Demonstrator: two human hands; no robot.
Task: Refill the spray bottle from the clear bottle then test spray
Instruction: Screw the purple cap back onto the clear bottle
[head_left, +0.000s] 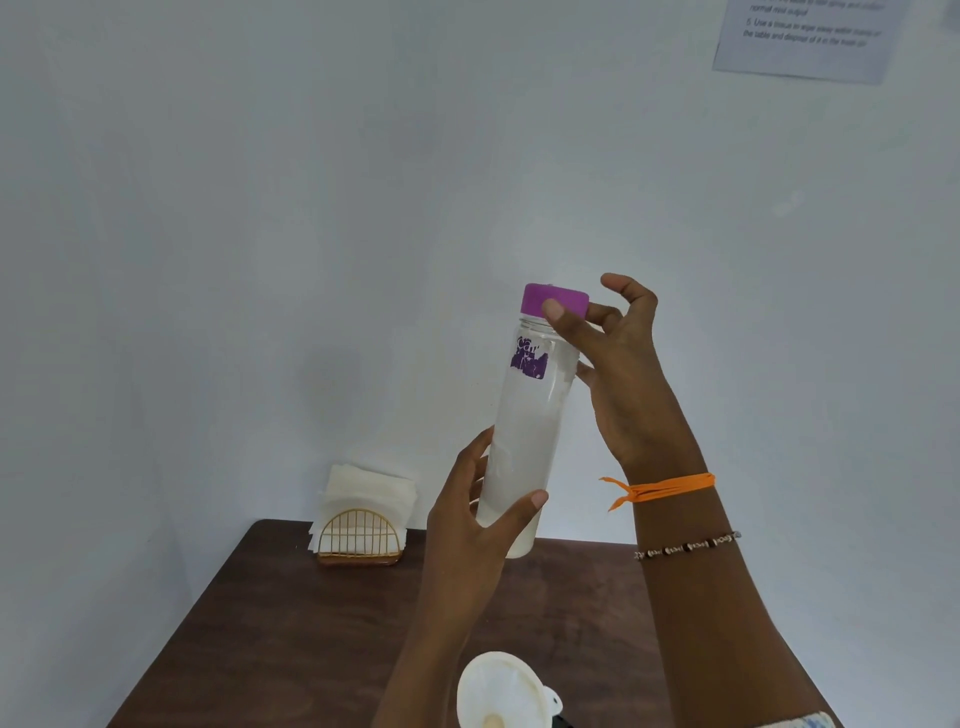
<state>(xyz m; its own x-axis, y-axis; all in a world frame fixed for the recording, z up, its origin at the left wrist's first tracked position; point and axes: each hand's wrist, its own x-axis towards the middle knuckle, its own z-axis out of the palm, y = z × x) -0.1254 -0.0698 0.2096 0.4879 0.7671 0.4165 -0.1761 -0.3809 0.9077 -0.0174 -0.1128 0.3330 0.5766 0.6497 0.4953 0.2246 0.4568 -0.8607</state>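
Funnel: we are seeing a white funnel (501, 691) sitting nearest the camera, at the near edge of the table, below the clear bottle and cut off by the bottom of the frame; what it is standing in is not showing.
Clear bottle: we are holding the clear bottle (530, 415) up in the air above the table, nearly upright and leaning slightly, with a purple print near its top and clear liquid inside.
Purple cap: the purple cap (555, 299) is sitting on top of the clear bottle.
Left hand: our left hand (475, 519) is wrapping its thumb and fingers around the lower end of the clear bottle, gripping it from the left.
Right hand: our right hand (618, 358) is reaching in from the right of the clear bottle, thumb lying on the front of the purple cap and fingers curling behind it; an orange thread and a bead bracelet are circling the wrist.
Table: the dark brown table (270, 634) is lying below the clear bottle.
Napkin holder: a gold wire napkin holder (358, 540) filled with white napkins is standing at the table's far edge, left of and below the clear bottle.
Paper notice: a printed paper notice (805, 36) is hanging on the wall, far up and right of the clear bottle.
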